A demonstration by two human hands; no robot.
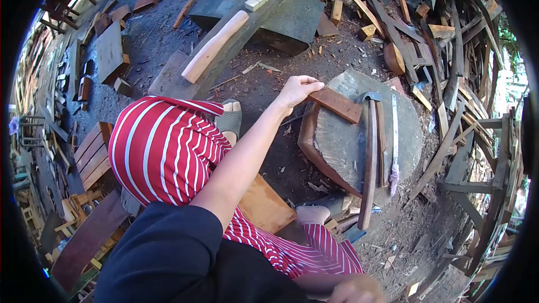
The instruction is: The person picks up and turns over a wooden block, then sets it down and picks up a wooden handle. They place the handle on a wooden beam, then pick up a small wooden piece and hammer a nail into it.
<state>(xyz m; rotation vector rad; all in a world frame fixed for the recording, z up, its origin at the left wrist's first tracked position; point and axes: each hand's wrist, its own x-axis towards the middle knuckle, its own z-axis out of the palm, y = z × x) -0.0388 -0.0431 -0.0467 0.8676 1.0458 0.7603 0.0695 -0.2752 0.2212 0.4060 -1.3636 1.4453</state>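
My left hand (300, 91) pinches the near end of a short reddish-brown wood block (337, 106), which reaches over the left edge of a large stump (348, 151). On the stump, right of the block, lie a long-handled tool (369, 163) with a dark metal head, a thin dark wood strip (382, 146) and a pale flat blade (394, 129) with a purple wrapping at its lower end. My right hand (356, 290) is low at the bottom edge, blurred, and its fingers cannot be made out.
A curved plank (247, 28) at the upper middle bears a pale shaped wood piece (215, 46) and a small light block (257, 0). Wood scraps are piled at the right (443, 33). A flat board (266, 205) lies between my legs.
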